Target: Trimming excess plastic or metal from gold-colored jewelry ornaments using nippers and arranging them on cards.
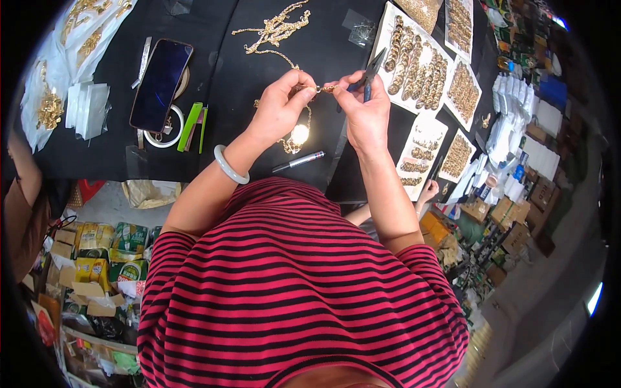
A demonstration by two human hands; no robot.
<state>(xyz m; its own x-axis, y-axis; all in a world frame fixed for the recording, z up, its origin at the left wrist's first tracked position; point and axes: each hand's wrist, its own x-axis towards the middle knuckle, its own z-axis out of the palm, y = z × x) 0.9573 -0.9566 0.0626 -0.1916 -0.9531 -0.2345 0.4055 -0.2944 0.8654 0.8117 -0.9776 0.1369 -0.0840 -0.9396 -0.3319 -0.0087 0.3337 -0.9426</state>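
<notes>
"How do my hands stand?"

"Fingertips closed: your left hand [283, 107] and right hand [365, 110] pinch the gold chain [328, 88] between them, above the black table [226, 81]. Pliers [369, 81] lodge in your right, apparently leaving fingertips free."

"Containers?"

"White tray [388, 24], right: rows of gold pieces [424, 77]. White bag [79, 61], far left: gold jewellery [50, 113]."

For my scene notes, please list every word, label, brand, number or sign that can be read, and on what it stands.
I do not copy printed words, only their places.
Yellow and green packs, lower left: printing, not copied.
Brown box, far right: large printing, not copied.
Marker: printing too small to read.
Pliers: no text visible.
</notes>
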